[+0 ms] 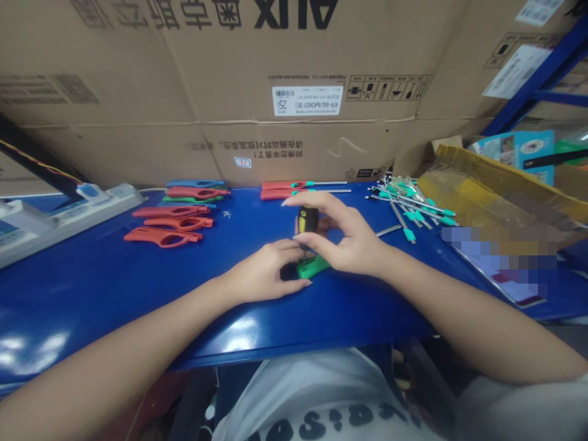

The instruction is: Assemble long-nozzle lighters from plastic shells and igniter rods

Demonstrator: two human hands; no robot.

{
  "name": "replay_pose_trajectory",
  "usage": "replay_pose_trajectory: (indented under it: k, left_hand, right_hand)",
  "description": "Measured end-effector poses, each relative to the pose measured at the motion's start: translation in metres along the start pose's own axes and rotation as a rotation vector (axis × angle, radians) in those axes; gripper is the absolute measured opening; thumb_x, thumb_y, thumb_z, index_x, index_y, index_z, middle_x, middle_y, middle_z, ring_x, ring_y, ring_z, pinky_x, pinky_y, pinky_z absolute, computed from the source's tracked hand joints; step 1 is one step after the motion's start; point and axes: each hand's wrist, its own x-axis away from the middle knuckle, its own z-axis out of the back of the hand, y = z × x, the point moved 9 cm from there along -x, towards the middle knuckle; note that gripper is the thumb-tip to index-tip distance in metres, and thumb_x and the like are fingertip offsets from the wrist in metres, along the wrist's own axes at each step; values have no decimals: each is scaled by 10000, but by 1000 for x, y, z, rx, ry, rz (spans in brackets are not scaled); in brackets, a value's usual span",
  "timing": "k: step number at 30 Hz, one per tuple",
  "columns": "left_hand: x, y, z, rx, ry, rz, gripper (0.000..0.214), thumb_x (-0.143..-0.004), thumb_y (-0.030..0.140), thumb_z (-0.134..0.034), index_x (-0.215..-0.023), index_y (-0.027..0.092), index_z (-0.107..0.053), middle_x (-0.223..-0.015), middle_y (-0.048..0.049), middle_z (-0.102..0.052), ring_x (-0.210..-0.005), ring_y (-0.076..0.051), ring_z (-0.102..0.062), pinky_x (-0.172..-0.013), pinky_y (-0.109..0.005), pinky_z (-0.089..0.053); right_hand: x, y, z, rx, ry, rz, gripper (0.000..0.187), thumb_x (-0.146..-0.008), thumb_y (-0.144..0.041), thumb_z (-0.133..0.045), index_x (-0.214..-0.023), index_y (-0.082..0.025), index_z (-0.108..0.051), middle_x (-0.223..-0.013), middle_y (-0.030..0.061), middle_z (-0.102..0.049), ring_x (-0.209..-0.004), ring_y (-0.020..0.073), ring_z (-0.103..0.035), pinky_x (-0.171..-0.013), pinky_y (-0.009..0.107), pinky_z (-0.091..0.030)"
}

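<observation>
My right hand [356, 242] is closed around the black-and-yellow handle of a short screwdriver [308, 220], held upright. Its shaft points down at a green plastic lighter body [314, 266] lying on the blue table [349, 318]. With fingers and thumb curled about one end of that green body, my left hand [257, 272] grips it against the tabletop. A metal rod [388, 231] sticks out to the right behind my right hand. The screwdriver's tip meets the green piece, but the screw itself is too small to make out.
Red, blue and green lighter bodies [163, 236] lie at the left. Behind my hands are red bodies with metal rods [278, 194]. Several loose rods with teal ends [413, 208] are heaped beside a taped cardboard box [487, 196]. A white power strip [105, 205] runs along the left.
</observation>
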Motion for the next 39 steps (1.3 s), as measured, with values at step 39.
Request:
replay_pose_trajectory:
  k: [39]
  left_hand:
    - [0, 0, -1, -26, -2, 11, 212, -882, 317, -722, -1026, 161, -708, -1027, -82, -700, -953, -227, -682, -873, -350, -566]
  right_hand:
    - [-7, -16, 5, -17, 17, 87, 367, -1089, -325, -339, -1323, -166, -574, -1110, 99, -711, -1037, 171, -681, -874, 318, -574]
